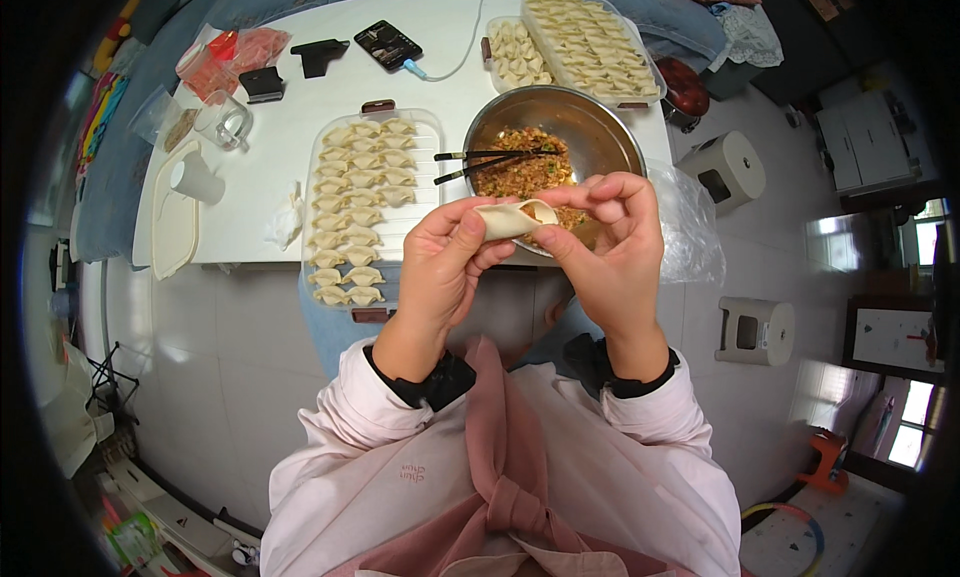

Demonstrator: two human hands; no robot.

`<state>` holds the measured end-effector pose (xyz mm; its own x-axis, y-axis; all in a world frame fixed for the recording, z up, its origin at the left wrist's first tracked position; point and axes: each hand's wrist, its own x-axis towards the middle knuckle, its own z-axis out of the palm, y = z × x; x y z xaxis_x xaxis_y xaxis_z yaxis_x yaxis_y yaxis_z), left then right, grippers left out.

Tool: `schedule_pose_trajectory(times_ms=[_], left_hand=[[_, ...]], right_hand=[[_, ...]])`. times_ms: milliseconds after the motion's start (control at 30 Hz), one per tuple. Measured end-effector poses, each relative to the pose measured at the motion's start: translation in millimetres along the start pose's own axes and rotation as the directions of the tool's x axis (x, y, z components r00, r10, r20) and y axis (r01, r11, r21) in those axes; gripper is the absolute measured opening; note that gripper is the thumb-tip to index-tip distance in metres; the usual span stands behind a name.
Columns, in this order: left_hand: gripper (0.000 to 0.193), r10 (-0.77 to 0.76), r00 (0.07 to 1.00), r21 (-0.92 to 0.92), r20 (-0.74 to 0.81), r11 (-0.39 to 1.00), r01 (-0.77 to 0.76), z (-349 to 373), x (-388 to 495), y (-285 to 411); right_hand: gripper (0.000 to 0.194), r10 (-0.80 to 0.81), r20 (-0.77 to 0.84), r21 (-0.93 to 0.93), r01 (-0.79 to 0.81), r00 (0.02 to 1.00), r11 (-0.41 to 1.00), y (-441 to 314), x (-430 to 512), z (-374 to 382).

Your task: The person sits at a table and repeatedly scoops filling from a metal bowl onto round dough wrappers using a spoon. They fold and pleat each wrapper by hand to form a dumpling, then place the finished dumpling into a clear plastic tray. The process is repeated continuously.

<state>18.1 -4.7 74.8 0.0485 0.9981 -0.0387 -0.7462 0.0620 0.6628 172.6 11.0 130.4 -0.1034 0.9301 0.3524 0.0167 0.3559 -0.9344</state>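
Observation:
Both my hands hold one dumpling [507, 221] over the near rim of a metal bowl [600, 112]. Its wrapper is folded over and pressed at the left end, while the right end gapes and shows a little filling. My left hand [446, 262] pinches the left end between thumb and fingers. The thumb and index finger of my right hand [619, 247] grip the open end. Minced filling [517, 176] lies in the bowl, partly hidden behind my hands, with black chopsticks [487, 157] resting in it. Left of the bowl, a plastic tray [412, 236] carries rows of folded dumplings [364, 178].
Two more trays of dumplings [592, 44] stand at the back right. A phone [388, 44] with a cable, a glass mug [223, 119], a paper cup [196, 178] and a crumpled tissue [286, 217] are on the white table [247, 236]. A plastic bag [686, 232] hangs at its right edge.

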Motion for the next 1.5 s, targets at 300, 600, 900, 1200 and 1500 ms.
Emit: schedule_pose_trajectory(times_ms=[300, 600, 900, 1200, 1500], left_hand=[[0.027, 0.042, 0.997, -0.072, 0.064, 0.997, -0.038, 1.0, -2.9, -5.1], [0.025, 0.094, 0.995, -0.075, 0.043, 0.993, -0.09, 2.6, -5.0, -3.3], [0.028, 0.161, 0.984, 0.095, 0.081, 0.981, -0.168, 7.6, -7.9, -4.9], [0.026, 0.193, 0.978, 0.191, 0.074, 0.96, -0.204, 14.7, -10.3, -4.3], [0.04, -0.179, 0.983, -0.079, 0.043, 0.98, 0.182, 13.5, -5.3, 4.5]], right_hand=[[0.034, -0.37, -0.071, -0.22, 0.347, 0.926, 0.912, 19.2, -0.2, 9.1], [0.036, -0.383, -0.059, -0.259, 0.356, 0.922, 0.898, 18.8, 2.3, 10.8], [0.041, -0.345, -0.107, -0.1, 0.336, 0.932, 0.937, 18.2, -0.6, 11.1], [0.044, -0.347, -0.026, -0.141, 0.34, 0.938, 0.93, 14.1, 2.1, 2.6], [0.09, -0.054, 0.206, 0.206, 0.011, 0.977, 0.978, 14.3, 9.2, 5.4]])
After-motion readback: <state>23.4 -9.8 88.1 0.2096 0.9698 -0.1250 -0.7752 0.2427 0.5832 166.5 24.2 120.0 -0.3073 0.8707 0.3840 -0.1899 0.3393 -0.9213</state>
